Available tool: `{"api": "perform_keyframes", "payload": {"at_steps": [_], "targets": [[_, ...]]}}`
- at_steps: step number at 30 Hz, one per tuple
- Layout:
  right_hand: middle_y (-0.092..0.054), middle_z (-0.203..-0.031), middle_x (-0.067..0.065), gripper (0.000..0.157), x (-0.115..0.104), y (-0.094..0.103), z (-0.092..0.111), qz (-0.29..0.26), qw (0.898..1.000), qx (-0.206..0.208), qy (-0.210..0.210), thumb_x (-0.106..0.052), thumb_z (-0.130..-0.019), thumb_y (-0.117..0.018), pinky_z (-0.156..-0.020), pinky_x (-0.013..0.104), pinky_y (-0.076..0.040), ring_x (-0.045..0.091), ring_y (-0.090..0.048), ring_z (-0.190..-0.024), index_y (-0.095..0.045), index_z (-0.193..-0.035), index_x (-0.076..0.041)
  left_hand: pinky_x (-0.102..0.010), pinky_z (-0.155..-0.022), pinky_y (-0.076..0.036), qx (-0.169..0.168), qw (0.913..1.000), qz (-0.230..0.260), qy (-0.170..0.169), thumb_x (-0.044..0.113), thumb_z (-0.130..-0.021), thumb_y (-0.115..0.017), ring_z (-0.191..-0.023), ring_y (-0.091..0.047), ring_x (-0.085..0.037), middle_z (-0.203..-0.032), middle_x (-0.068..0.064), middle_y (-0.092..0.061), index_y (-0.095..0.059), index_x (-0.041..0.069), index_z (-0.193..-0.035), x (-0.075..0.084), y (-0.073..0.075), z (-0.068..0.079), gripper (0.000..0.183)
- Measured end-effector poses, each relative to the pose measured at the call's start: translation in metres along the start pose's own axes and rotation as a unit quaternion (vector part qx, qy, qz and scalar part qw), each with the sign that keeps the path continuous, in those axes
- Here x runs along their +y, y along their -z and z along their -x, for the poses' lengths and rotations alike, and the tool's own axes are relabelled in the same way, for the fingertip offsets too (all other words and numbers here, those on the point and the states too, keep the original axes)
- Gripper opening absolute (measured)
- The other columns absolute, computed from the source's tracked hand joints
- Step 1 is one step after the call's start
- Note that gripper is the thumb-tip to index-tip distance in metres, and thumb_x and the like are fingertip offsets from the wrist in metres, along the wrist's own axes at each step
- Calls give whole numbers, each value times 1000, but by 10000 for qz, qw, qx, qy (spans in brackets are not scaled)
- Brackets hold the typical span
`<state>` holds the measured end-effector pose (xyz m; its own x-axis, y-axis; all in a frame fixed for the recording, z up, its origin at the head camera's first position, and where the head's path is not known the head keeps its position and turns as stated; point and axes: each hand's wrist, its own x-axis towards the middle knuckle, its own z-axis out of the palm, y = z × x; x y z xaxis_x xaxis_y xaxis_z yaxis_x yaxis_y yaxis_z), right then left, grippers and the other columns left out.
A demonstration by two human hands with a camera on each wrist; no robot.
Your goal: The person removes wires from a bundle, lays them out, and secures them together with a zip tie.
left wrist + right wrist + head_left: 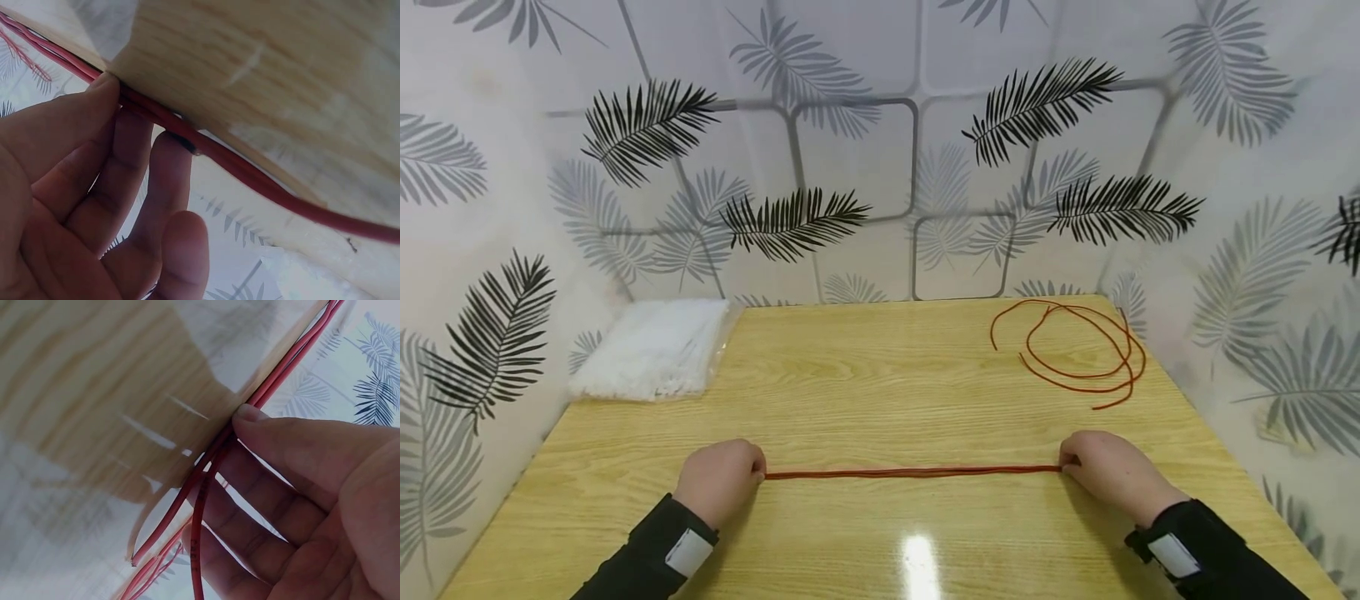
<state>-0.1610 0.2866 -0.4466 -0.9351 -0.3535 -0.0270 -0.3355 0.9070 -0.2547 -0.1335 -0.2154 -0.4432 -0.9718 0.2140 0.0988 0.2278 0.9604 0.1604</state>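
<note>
Two red wires (910,472) run side by side in a straight line just over the table, from one hand to the other. At the left, my left hand (718,479) pinches them between thumb and fingertips; in the left wrist view the red strands (250,175) continue past the fingers toward the lower right. My right hand (1116,473) pinches the other end. Beyond its fingers, in the right wrist view, the strands (165,519) spread apart: one stops at a cut tip, the other, with dark printing, curves down out of frame.
More red wire (1078,390) lies in loose loops at the table's back right. A clear plastic bag (651,346) of white material sits at the back left. Leaf-patterned sheeting (865,167) rises behind and beside the wooden table (865,367).
</note>
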Motion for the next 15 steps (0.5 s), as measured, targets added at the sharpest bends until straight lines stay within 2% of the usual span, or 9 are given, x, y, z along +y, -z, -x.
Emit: {"api": "perform_keyframes", "payload": {"at_steps": [7,15], "targets": [[-57,-73,-7,16,-3,-2,-2,115,9999,111,-1,-6,-86,-74,-62,33,-43,12,-46,-64,-67,-76,-16,-30,-56,-45,80,9999,83,95,11,-83,-79,-59,-48,-8,-68,9,-59,-69,20,-70,0,0,3,19],[-57,-72,-7,17,-4,-3,-2,141,9999,68,-68,-6,-86,-74,-60,33,-43,11,-46,-63,-67,-75,-17,-30,-55,-44,71,10000,17,-40,12,-82,-80,-58,-47,-8,-68,10,-57,-66,21,-70,-2,-3,0,21]]}}
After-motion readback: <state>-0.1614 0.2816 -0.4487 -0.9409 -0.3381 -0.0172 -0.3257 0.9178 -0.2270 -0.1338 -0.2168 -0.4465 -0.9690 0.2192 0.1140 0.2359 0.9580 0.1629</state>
